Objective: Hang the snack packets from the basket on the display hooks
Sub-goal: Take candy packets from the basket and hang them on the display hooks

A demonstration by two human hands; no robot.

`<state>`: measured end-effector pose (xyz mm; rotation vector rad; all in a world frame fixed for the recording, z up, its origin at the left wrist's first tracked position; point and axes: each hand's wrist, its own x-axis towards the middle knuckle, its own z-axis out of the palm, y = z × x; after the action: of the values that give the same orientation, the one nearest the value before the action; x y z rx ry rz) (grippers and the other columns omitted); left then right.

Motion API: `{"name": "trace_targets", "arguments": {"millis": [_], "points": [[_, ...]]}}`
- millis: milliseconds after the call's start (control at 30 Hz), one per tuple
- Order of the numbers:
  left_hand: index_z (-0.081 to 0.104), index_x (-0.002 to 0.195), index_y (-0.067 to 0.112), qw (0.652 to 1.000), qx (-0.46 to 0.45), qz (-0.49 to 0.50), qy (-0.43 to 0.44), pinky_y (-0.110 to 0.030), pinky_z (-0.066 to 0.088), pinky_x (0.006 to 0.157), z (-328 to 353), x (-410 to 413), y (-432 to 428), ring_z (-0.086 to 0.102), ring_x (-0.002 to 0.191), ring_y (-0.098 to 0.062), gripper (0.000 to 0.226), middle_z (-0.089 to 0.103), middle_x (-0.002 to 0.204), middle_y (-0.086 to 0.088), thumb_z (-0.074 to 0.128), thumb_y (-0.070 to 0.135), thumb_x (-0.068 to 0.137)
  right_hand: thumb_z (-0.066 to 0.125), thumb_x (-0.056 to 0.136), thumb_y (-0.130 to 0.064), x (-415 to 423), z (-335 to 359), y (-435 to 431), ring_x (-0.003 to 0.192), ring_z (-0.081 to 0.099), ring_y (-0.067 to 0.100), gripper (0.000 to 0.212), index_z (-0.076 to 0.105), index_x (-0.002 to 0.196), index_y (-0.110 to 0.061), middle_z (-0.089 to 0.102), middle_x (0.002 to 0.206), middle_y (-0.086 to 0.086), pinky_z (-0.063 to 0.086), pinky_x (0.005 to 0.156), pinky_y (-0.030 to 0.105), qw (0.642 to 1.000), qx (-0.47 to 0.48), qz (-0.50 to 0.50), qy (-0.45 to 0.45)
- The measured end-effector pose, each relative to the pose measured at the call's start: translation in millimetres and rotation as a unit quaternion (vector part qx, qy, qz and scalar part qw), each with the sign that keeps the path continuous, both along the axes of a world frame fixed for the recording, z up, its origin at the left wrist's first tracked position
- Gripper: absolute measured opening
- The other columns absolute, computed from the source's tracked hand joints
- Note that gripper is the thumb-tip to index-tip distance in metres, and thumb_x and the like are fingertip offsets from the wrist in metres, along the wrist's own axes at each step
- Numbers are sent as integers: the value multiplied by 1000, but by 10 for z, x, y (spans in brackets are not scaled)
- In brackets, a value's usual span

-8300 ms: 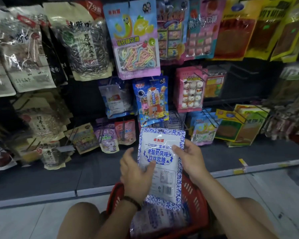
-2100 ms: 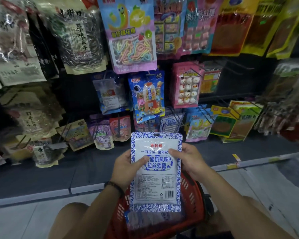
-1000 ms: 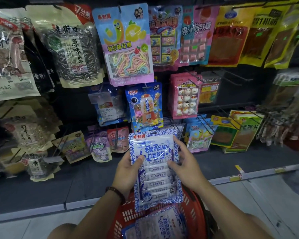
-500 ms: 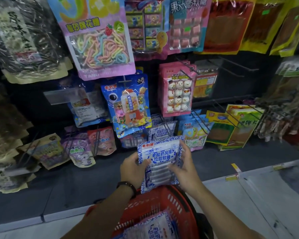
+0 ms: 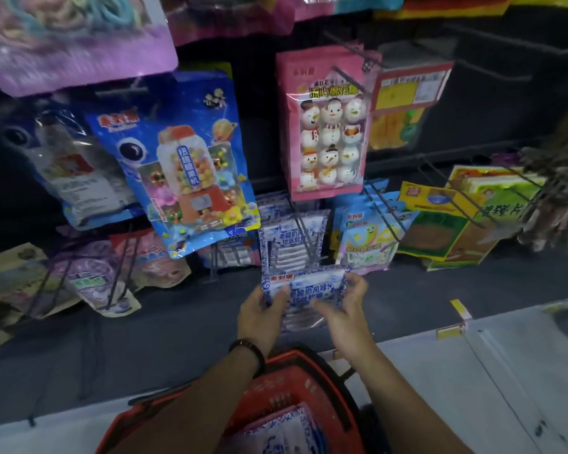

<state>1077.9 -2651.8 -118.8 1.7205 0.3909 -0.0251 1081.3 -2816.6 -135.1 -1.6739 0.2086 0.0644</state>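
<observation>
I hold a white snack packet [image 5: 309, 291] with a blue patterned border between both hands, low in front of the display. My left hand [image 5: 261, 314] grips its left edge and my right hand [image 5: 345, 309] grips its right edge. Its top edge sits just below the tip of a wire display hook [image 5: 304, 239], where matching blue-and-white packets [image 5: 291, 244] hang. Below my arms is the red basket [image 5: 295, 371], with another such packet [image 5: 282, 434] lying inside.
Other packets hang around: a blue candy-machine packet [image 5: 181, 165] to the left, a pink snowman packet [image 5: 328, 126] above, a light-blue packet [image 5: 364, 244] and green-yellow boxes [image 5: 440, 224] to the right. A dark shelf base [image 5: 177, 329] runs below, edged by pale floor [image 5: 473, 371].
Both hands have carried the packet forward and down toward the low hook with the matching packets. The camera has moved closer to the display, and the basket has dropped lower in view.
</observation>
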Motion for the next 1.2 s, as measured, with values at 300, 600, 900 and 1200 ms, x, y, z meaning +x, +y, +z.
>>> {"name": "trace_targets", "arguments": {"millis": [300,600,900,1200], "points": [[56,82,41,997,-35,53,40,-4,38,39,-194,404,-171,50,40,14,27,53,47,29,69,62,90,79,71,-38,342,-102,-38,113,46,-15,84,28,138,-32,35,146,-4,41,80,3,999,4,-35,0],[62,136,7,990,-92,96,49,-19,52,54,-351,660,-139,59,57,-4,75,62,72,-1,66,67,90,81,87,-32,432,-76,-28,147,32,14,97,21,163,-23,27,166,-2,34,118,30,999,-37,-2,3],[53,149,12,988,-75,122,50,-19,52,56,-290,1107,-140,58,73,-8,83,71,104,-3,60,71,91,80,91,-24,460,-108,132,93,59,-27,62,44,141,-25,58,120,-13,48,70,0,993,-63,66,75],[37,161,19,990,-51,121,49,-21,42,79,-267,1285,-132,60,86,-2,86,65,135,3,55,71,95,67,88,-53,359,-66,256,74,61,-17,73,39,151,-29,62,118,-12,45,58,10,968,-112,179,133]]}}
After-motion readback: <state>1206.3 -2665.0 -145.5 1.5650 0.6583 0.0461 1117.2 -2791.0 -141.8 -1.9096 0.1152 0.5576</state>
